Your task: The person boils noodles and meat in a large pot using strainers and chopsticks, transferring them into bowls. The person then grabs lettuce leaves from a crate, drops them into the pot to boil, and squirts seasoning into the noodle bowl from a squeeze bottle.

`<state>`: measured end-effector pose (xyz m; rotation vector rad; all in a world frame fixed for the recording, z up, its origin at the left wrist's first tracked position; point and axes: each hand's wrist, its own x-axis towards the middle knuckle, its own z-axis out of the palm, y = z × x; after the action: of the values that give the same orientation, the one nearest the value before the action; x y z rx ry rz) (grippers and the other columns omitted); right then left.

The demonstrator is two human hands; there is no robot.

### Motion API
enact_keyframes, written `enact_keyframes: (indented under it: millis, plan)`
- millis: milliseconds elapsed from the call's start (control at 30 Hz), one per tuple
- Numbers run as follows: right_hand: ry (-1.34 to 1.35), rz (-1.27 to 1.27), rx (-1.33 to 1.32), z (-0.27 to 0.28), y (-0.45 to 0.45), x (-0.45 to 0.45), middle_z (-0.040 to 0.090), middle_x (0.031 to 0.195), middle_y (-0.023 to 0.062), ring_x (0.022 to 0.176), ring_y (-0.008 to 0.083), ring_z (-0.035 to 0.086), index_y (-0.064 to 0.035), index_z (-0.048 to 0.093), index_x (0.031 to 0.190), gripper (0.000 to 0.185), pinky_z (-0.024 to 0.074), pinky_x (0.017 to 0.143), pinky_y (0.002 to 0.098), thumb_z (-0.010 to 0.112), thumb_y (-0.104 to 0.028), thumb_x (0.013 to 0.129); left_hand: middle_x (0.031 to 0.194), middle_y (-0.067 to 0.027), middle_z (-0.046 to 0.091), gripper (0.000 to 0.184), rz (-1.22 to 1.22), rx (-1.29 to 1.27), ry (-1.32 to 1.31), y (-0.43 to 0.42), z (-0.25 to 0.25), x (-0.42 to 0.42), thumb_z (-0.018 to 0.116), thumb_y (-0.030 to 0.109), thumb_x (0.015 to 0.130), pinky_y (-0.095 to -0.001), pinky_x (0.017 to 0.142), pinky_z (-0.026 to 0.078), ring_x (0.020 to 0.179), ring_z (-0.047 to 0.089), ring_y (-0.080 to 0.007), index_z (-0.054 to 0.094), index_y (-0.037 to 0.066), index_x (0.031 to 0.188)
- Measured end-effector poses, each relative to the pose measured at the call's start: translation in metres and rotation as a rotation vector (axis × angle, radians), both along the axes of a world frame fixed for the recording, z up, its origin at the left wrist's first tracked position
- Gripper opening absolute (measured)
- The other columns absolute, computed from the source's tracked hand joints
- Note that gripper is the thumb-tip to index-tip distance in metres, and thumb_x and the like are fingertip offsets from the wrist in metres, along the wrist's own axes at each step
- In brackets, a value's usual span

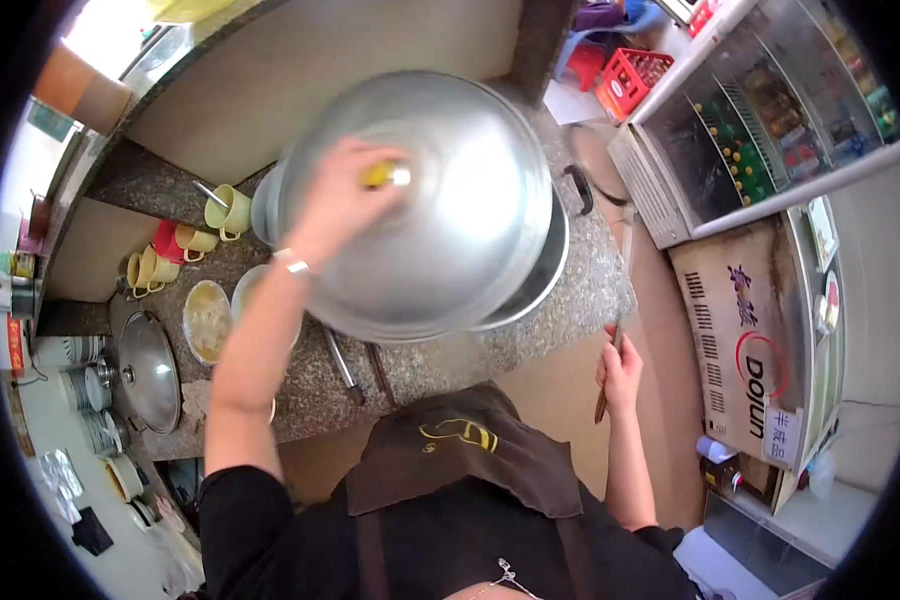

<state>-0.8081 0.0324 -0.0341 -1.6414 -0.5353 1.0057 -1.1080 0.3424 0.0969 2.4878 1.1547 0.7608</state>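
Note:
A large domed metal pot lid (pixel 450 230) tilts over a big pot (pixel 548 265), whose right rim and black side handle show beyond the lid's edge. My left hand (pixel 355 190), slightly blurred, is closed around the knob on the lid's top, where a bit of yellow shows. Off to the right, past the counter edge, my right hand (pixel 620 372) is wrapped around the brown grip of a long thin tool (pixel 601 405). The tool's far end is hard to make out. Tongs (pixel 342 365) and dark chopsticks (pixel 379 372) lie on the counter below the lid.
Left on the speckled counter (pixel 420 380) stand a bowl of pale food (pixel 208 320), several yellow mugs (pixel 195 242) and a smaller lid (pixel 150 370). A glass-fronted fridge (pixel 770 120), a red crate (pixel 632 85) and a printed carton (pixel 740 340) occupy the right side.

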Motion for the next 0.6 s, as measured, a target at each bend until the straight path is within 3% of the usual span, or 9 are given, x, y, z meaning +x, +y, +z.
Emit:
enact_keyframes:
  millis: [67, 167, 233, 267, 333, 433, 467, 533, 600]
  plan:
    - [-0.009, 0.098, -0.042, -0.003, 0.028, -0.013, 0.045, 0.060, -0.0038, 0.042, 0.0028, 0.038, 0.0006, 0.051, 0.116, 0.030, 0.0285, 0.038, 0.0185, 0.051, -0.012, 0.088, 0.096, -0.0128, 0.056, 0.036, 0.129, -0.021, 0.036, -0.011, 0.035, -0.071, 0.065, 0.008, 0.067, -0.0300, 0.081, 0.046, 0.093, 0.055, -0.0224, 0.065, 0.006, 0.103]
    - [-0.274, 0.308, -0.100, -0.028, 0.062, -0.022, 0.051, 0.064, -0.0001, 0.047, 0.0069, 0.047, 0.0010, 0.055, 0.112, 0.031, 0.0362, 0.043, 0.0231, 0.056, -0.014, 0.085, 0.098, -0.0083, 0.050, 0.031, 0.197, -0.076, -0.087, -0.049, 0.053, -0.152, 0.061, -0.003, 0.072, -0.0263, 0.079, 0.046, 0.093, 0.053, -0.0167, 0.061, -0.001, 0.102]
    - [-0.706, 0.418, 0.100, -0.057, 0.076, -0.013, 0.054, 0.067, 0.0039, 0.052, 0.0122, 0.052, 0.0015, 0.057, 0.109, 0.033, 0.0421, 0.048, 0.0287, 0.058, -0.018, 0.082, 0.099, -0.0072, 0.048, 0.029, 0.299, -0.098, -0.121, -0.081, 0.051, -0.197, 0.059, -0.007, 0.073, -0.0251, 0.078, 0.045, 0.093, 0.052, -0.0152, 0.060, -0.002, 0.102]
    - [-0.703, 0.422, 0.110, -0.051, 0.081, -0.012, 0.054, 0.067, 0.0039, 0.052, 0.0122, 0.052, 0.0015, 0.057, 0.109, 0.033, 0.0421, 0.048, 0.0287, 0.058, -0.018, 0.082, 0.100, -0.0073, 0.047, 0.030, 0.361, -0.122, -0.168, -0.099, 0.048, -0.220, 0.059, -0.007, 0.073, -0.0250, 0.078, 0.046, 0.093, 0.052, -0.0150, 0.059, -0.001, 0.102]
    - [-0.564, 0.538, -0.261, -0.024, 0.081, -0.013, 0.062, 0.079, 0.0165, 0.070, 0.0255, 0.060, 0.0034, 0.057, 0.104, 0.032, 0.0476, 0.068, 0.0374, 0.058, -0.021, 0.082, 0.101, -0.0070, 0.047, 0.030, 0.459, -0.106, -0.120, -0.134, 0.035, -0.279, 0.059, -0.007, 0.073, -0.0238, 0.078, 0.045, 0.092, 0.052, -0.0141, 0.059, -0.001, 0.103]
    - [-0.429, 0.588, -0.585, 0.000, 0.066, -0.022, 0.056, 0.070, 0.0129, 0.055, 0.0194, 0.056, 0.0037, 0.055, 0.086, 0.025, 0.0460, 0.053, 0.0342, 0.055, -0.022, 0.084, 0.101, -0.0067, 0.047, 0.029, 0.661, -0.135, -0.034, -0.183, 0.023, -0.349, 0.057, -0.008, 0.074, -0.0233, 0.077, 0.045, 0.091, 0.052, -0.0142, 0.058, -0.001, 0.102]
    - [-0.436, 0.594, -0.589, 0.003, 0.061, -0.025, 0.056, 0.070, 0.0129, 0.055, 0.0194, 0.056, 0.0037, 0.055, 0.086, 0.025, 0.0460, 0.053, 0.0342, 0.055, -0.022, 0.084, 0.099, -0.0069, 0.048, 0.029, 0.730, -0.110, -0.051, -0.197, 0.016, -0.369, 0.056, -0.007, 0.074, -0.0237, 0.077, 0.045, 0.090, 0.053, -0.0147, 0.059, 0.000, 0.101]
    - [-0.067, 0.498, -0.682, 0.010, 0.049, -0.032, 0.051, 0.068, 0.0075, 0.048, 0.0137, 0.050, 0.0009, 0.054, 0.083, 0.024, 0.0425, 0.046, 0.0293, 0.054, -0.023, 0.086, 0.097, -0.0071, 0.049, 0.028, 0.806, -0.089, -0.072, -0.223, 0.006, -0.401, 0.056, -0.005, 0.073, -0.0241, 0.077, 0.045, 0.089, 0.053, -0.0153, 0.059, 0.000, 0.100]
    - [0.009, 0.498, -0.723, 0.018, 0.043, -0.049, 0.049, 0.069, 0.0043, 0.048, 0.0108, 0.046, 0.0008, 0.055, 0.088, 0.025, 0.0404, 0.044, 0.0254, 0.053, -0.024, 0.088, 0.095, -0.0088, 0.052, 0.027, 0.887, -0.033, 0.102, -0.250, -0.003, -0.430, 0.056, -0.002, 0.072, -0.0262, 0.078, 0.044, 0.088, 0.054, -0.0182, 0.060, 0.000, 0.099]
